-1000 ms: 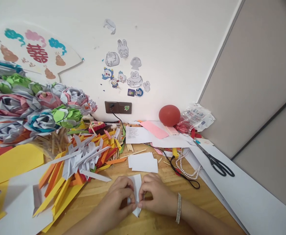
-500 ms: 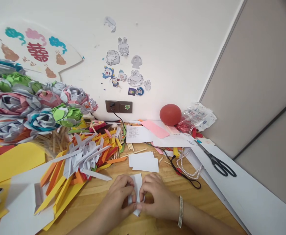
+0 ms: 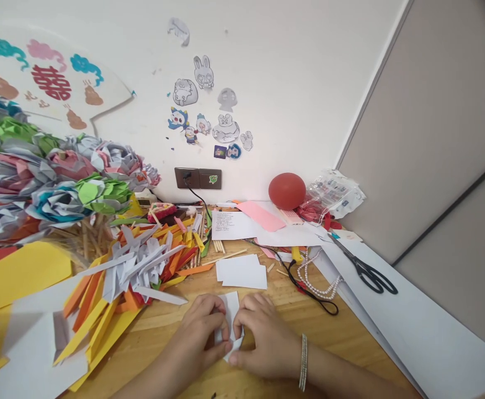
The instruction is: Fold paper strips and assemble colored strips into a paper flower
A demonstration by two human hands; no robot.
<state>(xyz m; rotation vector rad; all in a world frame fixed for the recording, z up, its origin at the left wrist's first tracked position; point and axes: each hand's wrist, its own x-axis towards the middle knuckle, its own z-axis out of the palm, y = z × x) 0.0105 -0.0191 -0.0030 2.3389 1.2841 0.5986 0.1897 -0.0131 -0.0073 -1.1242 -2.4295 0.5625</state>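
Observation:
A small white paper piece (image 3: pixel 232 306) lies on the wooden table between my two hands, its near end folded over. My left hand (image 3: pixel 204 332) pinches its left side, fingers curled and thumb near the lower fold. On the other side my right hand (image 3: pixel 261 335), with a beaded bracelet at the wrist, grips the right edge, thumb at the near corner. Just beyond them are two overlapping white paper rectangles (image 3: pixel 244 276). Left of these sits a heap of folded white strips (image 3: pixel 137 266) on orange and yellow ones.
Paper flowers (image 3: pixel 63 199) stand at the left above yellow sheets (image 3: pixel 26 274). A red balloon (image 3: pixel 287 191) rests by the wall. At the right, black scissors (image 3: pixel 369 271) lie on large white paper (image 3: pixel 425 321), near a bead string (image 3: pixel 319 291) and a black cable (image 3: pixel 315 298).
My right thumb has shifted slightly down and away from the left thumb, and the folded near end of the paper shows more. The whole view has shifted slightly.

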